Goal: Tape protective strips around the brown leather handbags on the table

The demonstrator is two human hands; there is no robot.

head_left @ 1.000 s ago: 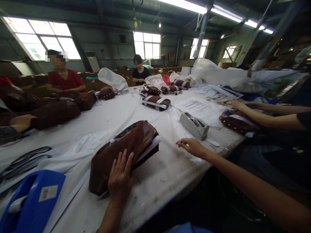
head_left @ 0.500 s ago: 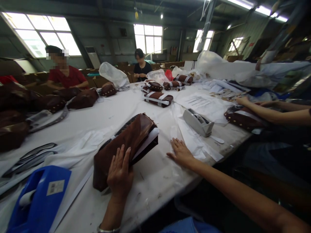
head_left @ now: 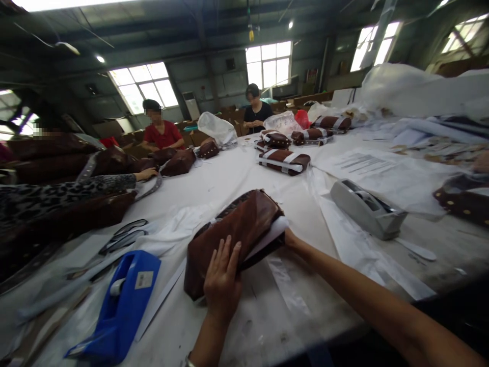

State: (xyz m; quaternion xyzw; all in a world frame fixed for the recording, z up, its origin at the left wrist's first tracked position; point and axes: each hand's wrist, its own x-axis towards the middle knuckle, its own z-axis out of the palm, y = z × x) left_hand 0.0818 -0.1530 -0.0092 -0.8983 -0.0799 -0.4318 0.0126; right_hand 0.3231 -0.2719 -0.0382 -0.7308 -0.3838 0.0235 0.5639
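Observation:
A dark brown leather bag stands at an angle on the white-covered table, with white padding showing at its open side. My left hand lies against the near face of the bag, its fingers stretched out and flat on the leather. The thumb is hidden. At the bag's right end is my right hand; its fingers are out of sight behind the bag, so I cannot see how they are set. A blue tape dispenser sits to the left of the bag, and a grey tape dispenser to the right.
Several brown bags wrapped with white strips, one being this wrapped bag, lie farther back. Dark straps are at the left. A co-worker's patterned sleeve reaches across brown bags there. Two people sit across the table. Clear plastic lies beyond.
My right hand has left the tabletop and gone behind the bag's right end. The view has swung left, and a co-worker's patterned sleeve now shows at the left. My left hand stays on the bag.

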